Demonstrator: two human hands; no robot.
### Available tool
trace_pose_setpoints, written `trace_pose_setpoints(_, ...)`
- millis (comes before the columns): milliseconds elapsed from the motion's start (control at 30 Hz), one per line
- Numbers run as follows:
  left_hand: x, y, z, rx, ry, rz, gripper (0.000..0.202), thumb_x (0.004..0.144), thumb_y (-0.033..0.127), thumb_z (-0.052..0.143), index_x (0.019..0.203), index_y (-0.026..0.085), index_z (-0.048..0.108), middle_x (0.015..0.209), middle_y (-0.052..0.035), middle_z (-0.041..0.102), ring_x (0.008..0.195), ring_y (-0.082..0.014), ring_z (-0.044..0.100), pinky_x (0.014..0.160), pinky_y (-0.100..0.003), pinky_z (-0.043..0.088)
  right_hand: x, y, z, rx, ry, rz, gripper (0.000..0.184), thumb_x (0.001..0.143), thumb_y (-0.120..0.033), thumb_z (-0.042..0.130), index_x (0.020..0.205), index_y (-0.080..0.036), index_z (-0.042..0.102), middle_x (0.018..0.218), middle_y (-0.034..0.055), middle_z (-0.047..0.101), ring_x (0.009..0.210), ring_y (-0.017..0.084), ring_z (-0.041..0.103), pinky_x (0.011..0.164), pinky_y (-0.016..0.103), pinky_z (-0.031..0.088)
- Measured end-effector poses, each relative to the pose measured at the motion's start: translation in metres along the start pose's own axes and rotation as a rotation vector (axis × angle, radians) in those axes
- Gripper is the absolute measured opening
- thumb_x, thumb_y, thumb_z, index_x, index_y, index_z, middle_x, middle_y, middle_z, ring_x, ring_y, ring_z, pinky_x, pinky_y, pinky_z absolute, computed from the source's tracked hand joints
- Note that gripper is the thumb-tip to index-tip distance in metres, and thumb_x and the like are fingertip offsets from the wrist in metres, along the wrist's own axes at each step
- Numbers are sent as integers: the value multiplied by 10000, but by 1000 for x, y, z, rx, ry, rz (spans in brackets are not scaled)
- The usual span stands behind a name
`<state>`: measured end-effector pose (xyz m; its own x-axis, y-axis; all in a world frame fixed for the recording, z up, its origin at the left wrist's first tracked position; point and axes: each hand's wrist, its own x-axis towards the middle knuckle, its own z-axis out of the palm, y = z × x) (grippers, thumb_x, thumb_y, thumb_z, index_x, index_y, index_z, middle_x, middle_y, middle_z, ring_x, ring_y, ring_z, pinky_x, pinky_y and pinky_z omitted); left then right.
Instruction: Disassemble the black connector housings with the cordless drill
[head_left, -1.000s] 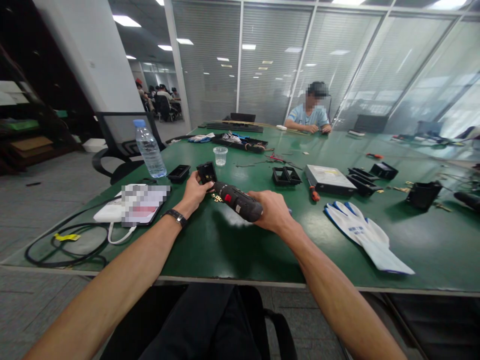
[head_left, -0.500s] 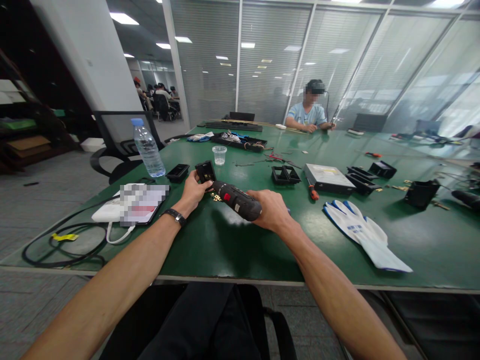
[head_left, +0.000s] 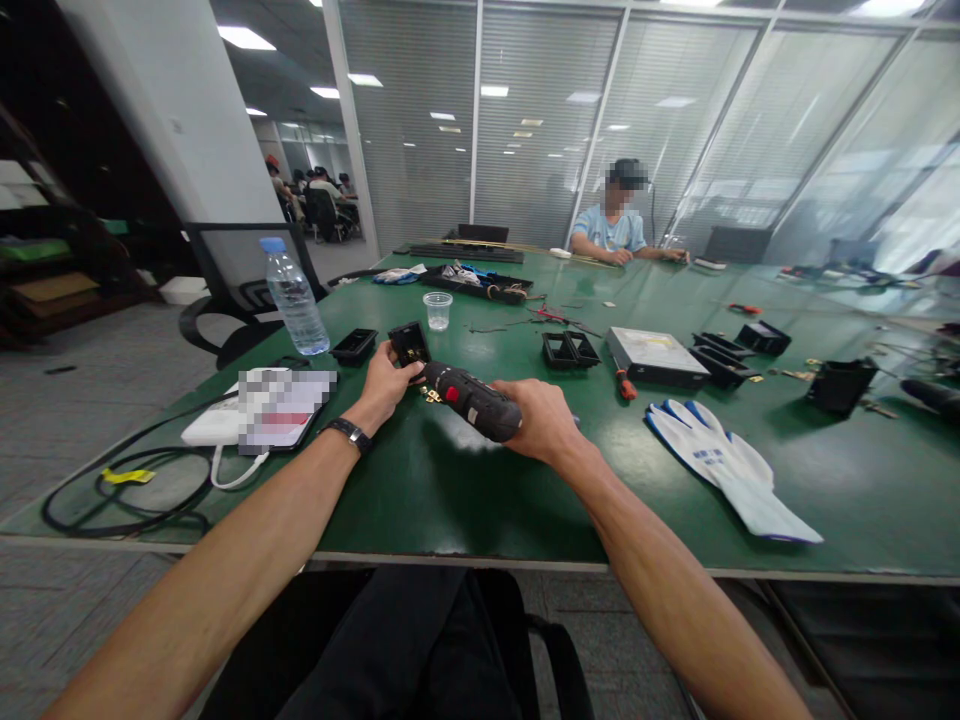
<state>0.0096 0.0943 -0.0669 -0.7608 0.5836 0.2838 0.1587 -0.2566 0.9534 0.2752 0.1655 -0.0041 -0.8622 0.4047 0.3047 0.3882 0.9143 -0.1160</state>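
My left hand [head_left: 386, 384] grips a small black plastic box [head_left: 409, 343], tilted so that its hollow side with small brass-coloured parts faces me. In my right hand [head_left: 541, 412] is a black cordless drill [head_left: 474, 402] with a red button on its body. The drill's front end points left at the box, close to my left fingertips; whether the bit touches anything is too small to tell. Several brass-coloured metal pieces [head_left: 430, 395] lie on the green table [head_left: 465, 510] just under the drill's nose. Another black box [head_left: 355, 347] rests left of my left hand.
Left are a water bottle [head_left: 294, 297], a white power bank [head_left: 214, 420] and a coiled cable [head_left: 127, 525]. A clear cup [head_left: 438, 311] stands behind the box. Rightward lie a glove [head_left: 720, 455], an orange screwdriver [head_left: 625, 385] and a disc drive [head_left: 657, 352]. Across the table sits a person [head_left: 611, 230].
Both my hands, the box and the drill keep nearly the same pose; the view shifts very slightly. The far person's hand has moved a little to the right and lower.
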Motion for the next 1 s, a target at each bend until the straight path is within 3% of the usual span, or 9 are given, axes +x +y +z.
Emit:
trace_pose_setpoints(467, -5, 6, 2, 1, 4, -6, 522, 665, 77, 787, 1119, 165, 543, 1192, -126, 670, 1062, -274, 677, 773, -396, 640, 0, -1, -2, 6, -4, -4, 398, 766, -405, 681, 1146, -291, 714, 908, 30, 766, 808, 222, 688, 613, 298, 309)
trace_pose_setpoints(1000, 4, -5, -1, -10, 38, 7, 525, 634, 52, 797, 1097, 166, 577, 1147, -115, 680, 1132, -284, 651, 885, -448, 603, 0, 0, -1, 14, 6, -12, 323, 753, -410, 671, 1054, -303, 721, 843, 19, 751, 754, 212, 671, 584, 301, 259)
